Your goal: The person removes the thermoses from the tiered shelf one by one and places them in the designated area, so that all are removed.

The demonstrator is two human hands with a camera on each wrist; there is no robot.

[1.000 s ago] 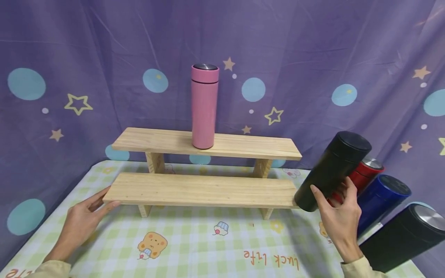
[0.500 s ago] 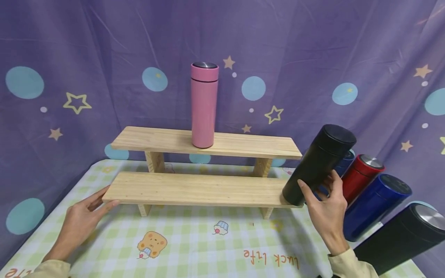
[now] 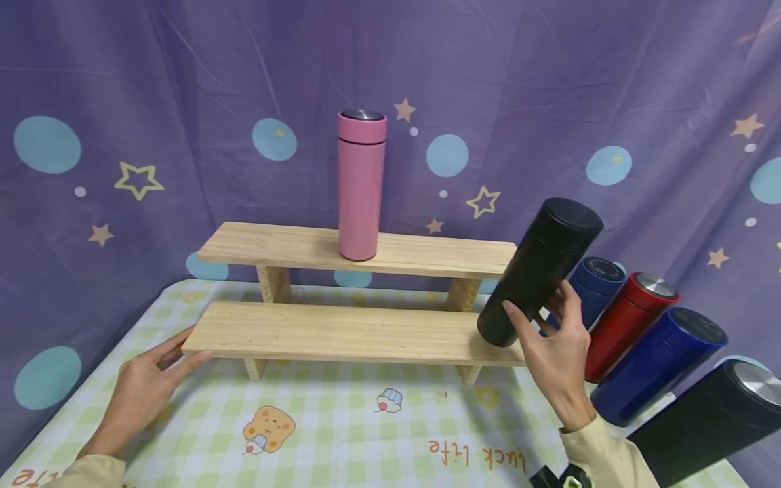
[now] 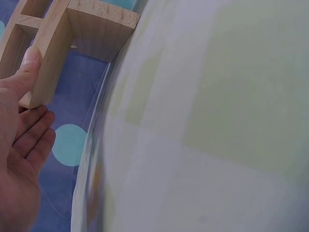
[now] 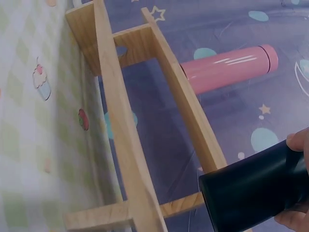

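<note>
A black vacuum flask (image 3: 537, 271) is tilted in my right hand (image 3: 558, 352), which grips it low on its body. Its base hangs over the right end of the lower step of a two-step wooden shelf (image 3: 354, 332); the right wrist view shows the flask (image 5: 256, 188) apart from that step. At the step's left end, my left hand (image 3: 143, 390) holds the corner, thumb at the front edge and fingers around the end. In the left wrist view the thumb (image 4: 30, 65) lies against the wood. A pink flask (image 3: 361, 190) stands upright on the upper step.
At the right stand a dark blue flask (image 3: 592, 288), a red flask (image 3: 631, 325), a bright blue flask (image 3: 659, 366) and a larger black flask (image 3: 708, 423) with a silver lid. A green checked cloth (image 3: 329, 434) covers the table. A purple curtain (image 3: 518, 102) hangs behind.
My right hand has carried the black flask left and slightly up, from beside the shelf to above the lower step's right end. The dark blue flask has come into sight. My left hand stays put.
</note>
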